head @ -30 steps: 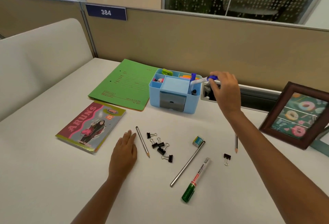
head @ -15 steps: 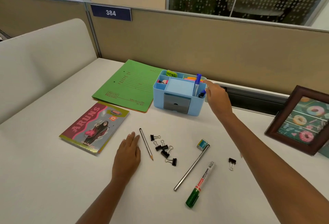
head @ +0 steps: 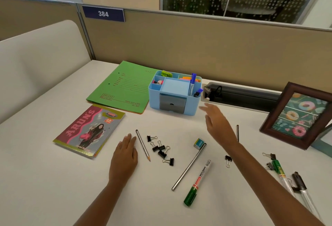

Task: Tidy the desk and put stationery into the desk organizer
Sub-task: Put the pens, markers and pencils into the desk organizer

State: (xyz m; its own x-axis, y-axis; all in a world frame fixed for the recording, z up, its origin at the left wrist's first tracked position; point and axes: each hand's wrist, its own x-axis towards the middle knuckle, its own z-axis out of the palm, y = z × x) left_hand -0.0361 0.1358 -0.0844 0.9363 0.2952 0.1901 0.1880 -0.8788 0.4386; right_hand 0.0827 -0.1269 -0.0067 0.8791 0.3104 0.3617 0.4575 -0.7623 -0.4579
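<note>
Near desk's (head: 45, 180) back edge, blue pen (head: 192, 83) now stands in organizer's (head: 192, 107) right compartment; 1 s ago rt hand (head: 218, 124) held it above. Since pulled back, rt hand hovers off organizer's front-right corner, fingers spread, empty. Flat on desk beside pencil (head: 142, 145): lt hand (head: 125, 155).

We see a pale blue organizer (head: 193, 105) with grey drawer (head: 172, 102) at centre, a green folder (head: 125, 85) left of it, a brown frame (head: 298, 116) with doughnut print at right, and black binder clips (head: 161, 151) on the white tabletop (head: 53, 180).
</note>
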